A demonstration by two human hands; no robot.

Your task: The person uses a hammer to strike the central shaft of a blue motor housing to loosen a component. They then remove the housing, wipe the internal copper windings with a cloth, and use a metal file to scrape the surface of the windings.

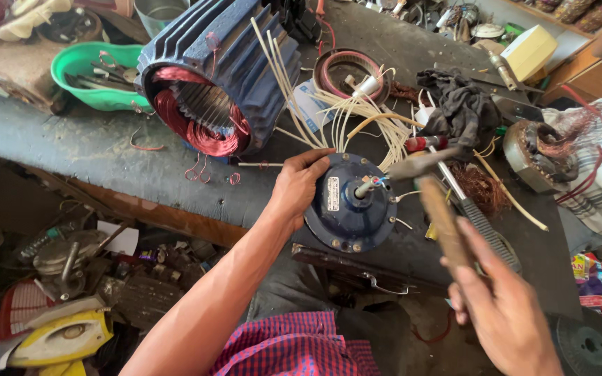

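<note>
Fan motor (350,203): round dark-blue housing, stub shaft at its middle, frame centre on the bench edge
Left hand (297,186): clasped on its left rim
Right hand (503,313): lower right, closed round a hammer (430,182) handle

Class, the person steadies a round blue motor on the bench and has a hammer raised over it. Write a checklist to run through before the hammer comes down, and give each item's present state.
1. Left hand grips the blue motor housing at its rim: ok.
2. Left fingers clear of the shaft: ok, they sit at the edge.
3. Right hand holds the hammer by its wooden handle: ok.
4. Hammer head lined up over the shaft: cannot tell, blurred.
5. Loose white wires clear of the strike: not ok, they lie just behind the motor.
6. Housing resting firmly on the bench: cannot tell.
</note>
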